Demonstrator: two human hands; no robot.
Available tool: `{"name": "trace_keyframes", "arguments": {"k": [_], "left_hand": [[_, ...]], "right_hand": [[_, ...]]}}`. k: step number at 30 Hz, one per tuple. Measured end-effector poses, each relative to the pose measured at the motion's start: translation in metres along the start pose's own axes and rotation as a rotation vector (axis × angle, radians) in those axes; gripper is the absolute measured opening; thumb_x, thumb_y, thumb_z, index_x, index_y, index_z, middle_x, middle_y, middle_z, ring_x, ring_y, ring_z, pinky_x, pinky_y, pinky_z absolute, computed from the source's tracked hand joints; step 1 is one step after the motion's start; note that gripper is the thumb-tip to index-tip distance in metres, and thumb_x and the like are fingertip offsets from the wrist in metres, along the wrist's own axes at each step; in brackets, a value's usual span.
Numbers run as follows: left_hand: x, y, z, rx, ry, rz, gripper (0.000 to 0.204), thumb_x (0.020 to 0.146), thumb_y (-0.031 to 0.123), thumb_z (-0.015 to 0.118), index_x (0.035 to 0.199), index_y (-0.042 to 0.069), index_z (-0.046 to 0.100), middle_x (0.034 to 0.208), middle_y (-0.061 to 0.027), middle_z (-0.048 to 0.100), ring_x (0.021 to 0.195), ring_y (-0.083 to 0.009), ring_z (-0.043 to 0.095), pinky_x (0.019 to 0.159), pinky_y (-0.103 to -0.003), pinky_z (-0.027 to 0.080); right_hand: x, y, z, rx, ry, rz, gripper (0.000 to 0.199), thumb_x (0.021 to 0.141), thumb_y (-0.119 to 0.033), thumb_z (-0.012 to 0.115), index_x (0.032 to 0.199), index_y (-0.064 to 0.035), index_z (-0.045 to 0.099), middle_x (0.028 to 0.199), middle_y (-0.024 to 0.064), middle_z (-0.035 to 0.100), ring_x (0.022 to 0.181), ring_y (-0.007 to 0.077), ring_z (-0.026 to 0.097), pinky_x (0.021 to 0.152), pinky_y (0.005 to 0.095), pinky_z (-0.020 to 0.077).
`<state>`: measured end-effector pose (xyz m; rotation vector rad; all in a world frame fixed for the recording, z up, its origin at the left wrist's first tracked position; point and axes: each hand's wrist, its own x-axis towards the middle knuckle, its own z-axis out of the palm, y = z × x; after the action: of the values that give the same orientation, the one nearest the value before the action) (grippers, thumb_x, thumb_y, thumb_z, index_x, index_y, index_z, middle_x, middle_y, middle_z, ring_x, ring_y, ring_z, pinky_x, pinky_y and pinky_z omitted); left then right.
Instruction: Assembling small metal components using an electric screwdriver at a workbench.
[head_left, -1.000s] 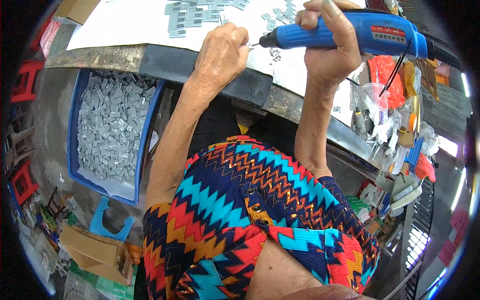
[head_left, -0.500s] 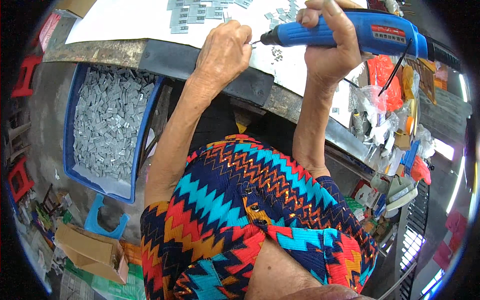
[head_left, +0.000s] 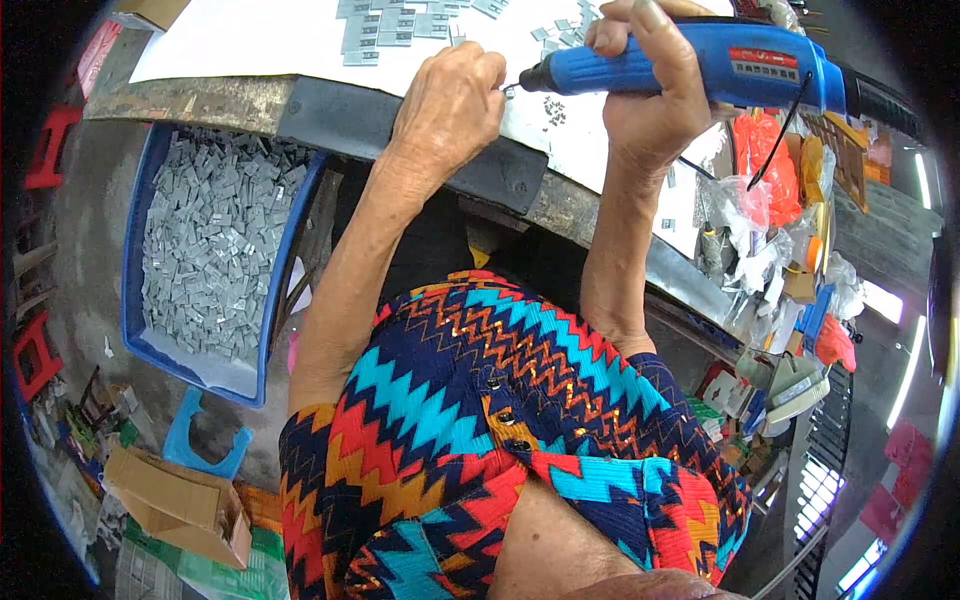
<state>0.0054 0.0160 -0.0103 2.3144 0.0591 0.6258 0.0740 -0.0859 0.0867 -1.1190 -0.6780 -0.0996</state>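
Note:
My right hand (head_left: 655,75) is wrapped round a blue electric screwdriver (head_left: 640,60), held almost level above the white-covered worktable (head_left: 250,40). Its dark nose points left at the fingertips of my left hand (head_left: 450,110). That hand is closed in a pinch at the table's near edge; what it grips is hidden by the fingers. Between the two hands, just under the screwdriver's nose, lies a scatter of small dark screws (head_left: 554,112). Beyond my left hand, grey rectangular pieces (head_left: 395,30) lie in rows, with smaller grey pieces (head_left: 560,38) loose to their right.
A blue bin (head_left: 130,290) full of grey pieces stands below the table at left. Near it are a light-blue plastic stool (head_left: 185,440) and an open cardboard box (head_left: 170,495). Plastic bags (head_left: 768,165) crowd the table's right end. A black cord (head_left: 875,105) trails from the screwdriver.
The screwdriver has shifted slightly left, its nose closer to my left hand, and less of the bit shows. My left hand has barely moved.

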Motion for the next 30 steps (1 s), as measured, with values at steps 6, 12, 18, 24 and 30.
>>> {"name": "trace_keyframes", "arguments": {"k": [6, 12, 18, 24, 30], "left_hand": [[0.002, 0.003, -0.001, 0.000, 0.013, 0.005, 0.006, 0.072, 0.005, 0.060, 0.075, 0.001, 0.058, 0.071, -0.0099, 0.054, 0.068, -0.0233, 0.056, 0.064, -0.035, 0.047], [0.002, 0.002, 0.002, 0.010, 0.021, 0.022, 0.006, 0.071, 0.005, 0.060, 0.075, 0.001, 0.057, 0.072, -0.0104, 0.054, 0.069, -0.0246, 0.056, 0.066, -0.036, 0.047], [0.002, 0.003, -0.002, 0.026, -0.017, 0.009, 0.008, 0.071, 0.005, 0.061, 0.076, 0.001, 0.057, 0.072, -0.0111, 0.053, 0.071, -0.0252, 0.056, 0.067, -0.036, 0.047], [0.003, 0.004, -0.001, -0.014, -0.013, -0.008, 0.009, 0.070, 0.003, 0.063, 0.077, 0.001, 0.058, 0.074, -0.0116, 0.055, 0.071, -0.0257, 0.057, 0.068, -0.036, 0.047], [0.005, 0.004, -0.002, -0.007, -0.021, -0.031, 0.009, 0.069, 0.003, 0.063, 0.076, 0.001, 0.058, 0.073, -0.0118, 0.056, 0.070, -0.0259, 0.058, 0.066, -0.036, 0.048]], "right_hand": [[0.001, -0.002, 0.000, -0.015, -0.051, -0.027, 0.014, 0.075, -0.001, 0.057, 0.088, 0.0049, 0.054, 0.072, 0.0120, 0.057, 0.055, 0.0145, 0.054, 0.054, 0.0256, 0.0453], [-0.001, -0.002, 0.002, -0.028, -0.047, -0.014, 0.013, 0.075, -0.001, 0.057, 0.087, 0.0045, 0.054, 0.071, 0.0118, 0.057, 0.055, 0.0143, 0.054, 0.055, 0.0262, 0.0456], [-0.002, 0.006, 0.005, -0.198, -0.013, -0.149, 0.009, 0.074, 0.000, 0.058, 0.081, 0.0040, 0.056, 0.067, 0.0092, 0.057, 0.051, 0.0140, 0.054, 0.050, 0.0258, 0.0456], [0.000, 0.001, 0.007, -0.295, -0.069, -0.159, 0.009, 0.072, -0.001, 0.060, 0.078, 0.0038, 0.056, 0.064, 0.0072, 0.056, 0.051, 0.0130, 0.054, 0.049, 0.0250, 0.0457], [-0.002, 0.002, 0.006, -0.184, -0.117, -0.047, 0.010, 0.072, -0.002, 0.062, 0.078, 0.0035, 0.056, 0.064, 0.0066, 0.056, 0.052, 0.0122, 0.053, 0.049, 0.0247, 0.0441]]}}
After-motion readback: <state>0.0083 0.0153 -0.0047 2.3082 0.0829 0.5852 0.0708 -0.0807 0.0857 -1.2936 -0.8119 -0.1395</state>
